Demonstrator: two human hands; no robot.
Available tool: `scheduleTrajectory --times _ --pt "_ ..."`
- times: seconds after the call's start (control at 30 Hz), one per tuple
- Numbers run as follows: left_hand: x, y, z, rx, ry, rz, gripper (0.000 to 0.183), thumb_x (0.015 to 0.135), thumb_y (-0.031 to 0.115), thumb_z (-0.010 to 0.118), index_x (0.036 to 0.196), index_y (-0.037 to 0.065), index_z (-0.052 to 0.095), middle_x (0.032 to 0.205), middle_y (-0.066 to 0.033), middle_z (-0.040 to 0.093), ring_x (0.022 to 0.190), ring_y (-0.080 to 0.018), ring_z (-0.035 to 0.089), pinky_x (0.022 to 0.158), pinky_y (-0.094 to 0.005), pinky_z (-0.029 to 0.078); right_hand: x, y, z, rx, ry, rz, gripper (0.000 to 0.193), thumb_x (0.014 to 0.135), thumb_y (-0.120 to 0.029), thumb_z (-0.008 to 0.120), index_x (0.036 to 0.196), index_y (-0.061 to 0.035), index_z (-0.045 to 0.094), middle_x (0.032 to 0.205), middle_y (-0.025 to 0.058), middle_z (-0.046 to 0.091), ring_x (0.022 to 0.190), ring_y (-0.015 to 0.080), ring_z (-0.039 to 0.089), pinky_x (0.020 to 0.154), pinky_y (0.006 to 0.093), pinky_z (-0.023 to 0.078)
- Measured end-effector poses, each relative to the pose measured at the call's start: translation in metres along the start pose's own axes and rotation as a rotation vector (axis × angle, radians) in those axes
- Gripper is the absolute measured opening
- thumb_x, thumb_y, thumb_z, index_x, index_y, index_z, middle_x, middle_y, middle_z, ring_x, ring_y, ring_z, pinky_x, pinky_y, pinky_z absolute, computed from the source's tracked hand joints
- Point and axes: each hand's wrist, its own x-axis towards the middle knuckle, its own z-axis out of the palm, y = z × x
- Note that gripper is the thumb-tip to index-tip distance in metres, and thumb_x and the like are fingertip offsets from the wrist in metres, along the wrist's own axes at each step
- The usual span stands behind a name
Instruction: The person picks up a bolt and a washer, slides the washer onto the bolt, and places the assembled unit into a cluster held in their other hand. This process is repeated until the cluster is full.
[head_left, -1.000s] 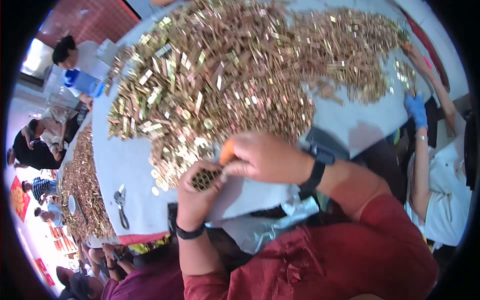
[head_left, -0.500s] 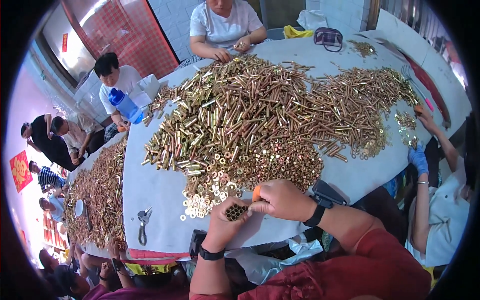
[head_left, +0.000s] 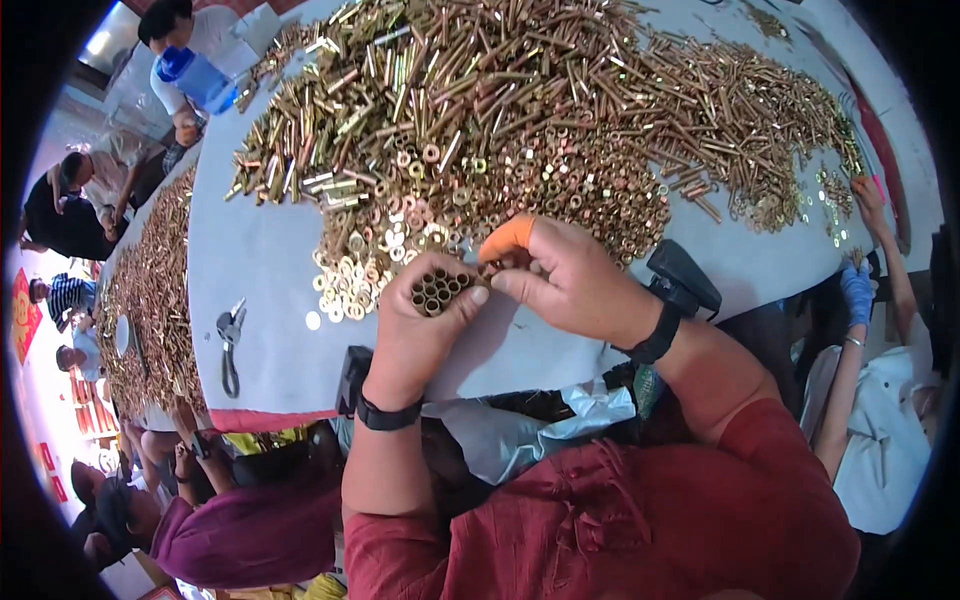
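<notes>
My left hand (head_left: 400, 325) is wrapped round a bundle of gold-coloured metal tubes (head_left: 437, 292), their open round ends facing up. Against the bundle's right side, beside the left thumb, my right hand (head_left: 575, 285) has its fingers pinched together. An orange finger cover (head_left: 507, 238) sits on the right index finger. Something small and metallic seems to be between those fingertips, too small to name. Just beyond both hands lie a heap of small nuts (head_left: 600, 195) and a scatter of flat washers (head_left: 350, 265). Behind these spreads a large pile of loose tubes (head_left: 500, 95).
Cutting pliers (head_left: 231, 350) lie on the pale tabletop (head_left: 270, 290) at the left. A blue bottle (head_left: 197, 80) stands near the far left edge. At the right, a co-worker's blue-gloved hand (head_left: 857, 293) is at the table's edge. Another heaped table (head_left: 150, 310) adjoins on the left.
The view has tilted down, so table and piles sit higher in the picture. My right fingers have shifted at the bundle's side, and more tube ends show in my left hand.
</notes>
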Motion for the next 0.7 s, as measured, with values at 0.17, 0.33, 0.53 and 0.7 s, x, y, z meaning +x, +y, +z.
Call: scheduleTrajectory --times 0.17,0.33,0.53,0.7 --pt "-0.003 -0.007 -0.002 -0.015 0.012 0.007 0.017 0.082 0.001 0.075 0.092 0.003 0.062 0.089 0.0002 0.064 0.083 -0.0078 0.057 0.078 -0.0239 0.047 0.0 0.002 0.0 -0.271 -0.063 -0.041 0.023 0.088 -0.018 0.073 0.103 -0.0039 0.062 0.089 0.0046 0.064 0.072 0.0093 0.058 0.066 0.0241 0.048" --pt "-0.005 -0.006 -0.001 0.028 0.018 -0.028 0.017 0.082 0.001 0.076 0.092 0.003 0.062 0.088 0.0012 0.063 0.083 -0.0071 0.057 0.077 -0.0233 0.047 -0.002 0.005 0.002 -0.099 -0.003 -0.053 0.033 0.092 -0.03 0.07 0.109 -0.0031 0.061 0.082 -0.0013 0.061 0.07 0.0061 0.056 0.065 0.0222 0.048" --pt "-0.004 -0.008 0.002 0.019 0.097 -0.039 0.015 0.083 0.002 0.075 0.093 0.003 0.063 0.088 0.001 0.063 0.081 -0.0069 0.057 0.075 -0.0228 0.047 -0.002 0.007 0.009 0.369 -0.023 0.234 0.03 0.098 -0.024 0.062 0.117 -0.0006 0.058 0.091 -0.0005 0.062 0.075 0.0044 0.056 0.066 0.0213 0.048" --pt "-0.003 -0.007 0.002 -0.059 0.165 -0.001 0.011 0.088 0.004 0.071 0.094 0.004 0.062 0.075 0.0021 0.061 0.059 -0.0041 0.051 0.053 -0.0202 0.042 0.0 0.02 0.012 0.075 0.123 0.086 0.022 0.097 -0.017 0.061 0.112 -0.0004 0.061 0.086 0.0008 0.063 0.075 0.0053 0.056 0.067 0.0211 0.048"
